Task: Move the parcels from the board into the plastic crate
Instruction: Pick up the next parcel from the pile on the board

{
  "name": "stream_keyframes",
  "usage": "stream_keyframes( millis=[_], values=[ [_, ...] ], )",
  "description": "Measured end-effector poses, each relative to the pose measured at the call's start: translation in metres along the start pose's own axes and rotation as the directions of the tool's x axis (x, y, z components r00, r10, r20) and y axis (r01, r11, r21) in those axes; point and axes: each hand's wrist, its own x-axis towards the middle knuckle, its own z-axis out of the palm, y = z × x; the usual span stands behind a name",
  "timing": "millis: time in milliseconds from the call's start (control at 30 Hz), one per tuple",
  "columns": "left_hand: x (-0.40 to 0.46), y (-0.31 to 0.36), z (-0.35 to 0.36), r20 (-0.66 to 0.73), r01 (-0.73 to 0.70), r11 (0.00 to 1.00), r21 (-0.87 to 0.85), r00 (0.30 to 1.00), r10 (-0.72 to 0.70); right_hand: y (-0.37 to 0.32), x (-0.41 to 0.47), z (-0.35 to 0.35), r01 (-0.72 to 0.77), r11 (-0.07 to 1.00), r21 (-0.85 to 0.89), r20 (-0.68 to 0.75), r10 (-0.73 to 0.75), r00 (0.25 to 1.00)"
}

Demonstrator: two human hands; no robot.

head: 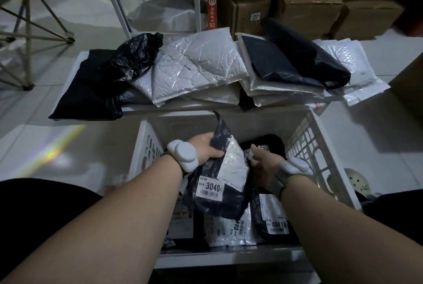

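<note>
Both hands pinch one dark parcel (219, 178) over the crate (320, 137): left hand (206, 148) curls round its upper left edge, right hand (261, 160) grips the right edge. Its long axis runs away from the person, far corner tipped up. Parcels already lie beneath it; open room remains by the far wall. More parcels wait on the board (75, 61) beyond.
</note>
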Motion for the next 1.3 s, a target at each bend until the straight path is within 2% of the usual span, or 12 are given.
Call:
stream_keyframes(
  millis=[167, 267, 333, 400, 500, 600, 667, 800, 933, 1100, 1200, 1300],
  values=[
    [0.006, -0.009, -0.001, 0.000, 0.061, 0.967, 0.248, 0.998, -0.063, -0.003, 0.003, -0.008, -0.020, 0.978, 0.210, 0.138, -0.009, 0.990],
    [0.007, -0.008, -0.003, -0.005, 0.174, 0.822, 0.542, 0.979, -0.203, 0.000, 0.011, -0.006, -0.022, 0.984, 0.176, 0.103, 0.004, 0.995],
    [0.005, -0.007, -0.002, -0.041, 0.230, 0.738, 0.634, 0.964, -0.264, 0.002, 0.011, -0.003, 0.016, 0.992, 0.122, 0.124, -0.031, 0.992],
    [0.000, -0.009, -0.005, -0.049, 0.281, 0.780, 0.559, 0.950, -0.307, 0.004, 0.014, -0.002, 0.097, 0.992, 0.080, 0.156, -0.109, 0.982],
    [-0.002, -0.018, -0.012, 0.056, 0.171, 0.980, 0.104, 0.982, -0.178, 0.003, 0.018, -0.002, 0.177, 0.984, 0.031, 0.104, -0.179, 0.978],
    [0.003, -0.025, -0.009, 0.067, 0.084, 0.942, -0.324, 0.996, -0.066, 0.003, 0.018, -0.003, 0.215, 0.976, 0.022, 0.019, -0.216, 0.976],
    [0.007, -0.027, -0.005, -0.001, 0.073, 0.914, -0.399, 0.997, -0.080, 0.004, 0.020, -0.002, 0.232, 0.973, 0.004, -0.016, -0.232, 0.973],
    [0.014, -0.024, -0.006, -0.170, 0.007, 0.978, -0.209, 0.985, -0.043, 0.003, 0.015, 0.004, 0.202, 0.978, 0.050, 0.013, -0.203, 0.979],
    [0.012, -0.020, -0.003, -0.196, -0.017, 0.995, -0.097, 0.981, -0.002, 0.005, 0.011, 0.007, 0.209, 0.976, 0.064, 0.087, -0.214, 0.973],
    [0.014, -0.026, 0.000, -0.124, 0.006, 0.992, -0.127, 0.992, -0.022, 0.005, 0.008, 0.006, 0.188, 0.982, 0.008, 0.065, -0.188, 0.980],
    [0.015, -0.034, 0.000, -0.067, 0.094, 0.996, -0.002, 0.993, -0.094, 0.004, 0.012, 0.001, 0.128, 0.987, 0.093, 0.017, -0.130, 0.991],
    [0.013, -0.041, 0.001, 0.064, 0.157, 0.975, 0.160, 0.984, -0.169, 0.002, 0.014, -0.002, 0.029, 0.978, 0.206, -0.016, -0.027, 1.000]
  ],
)
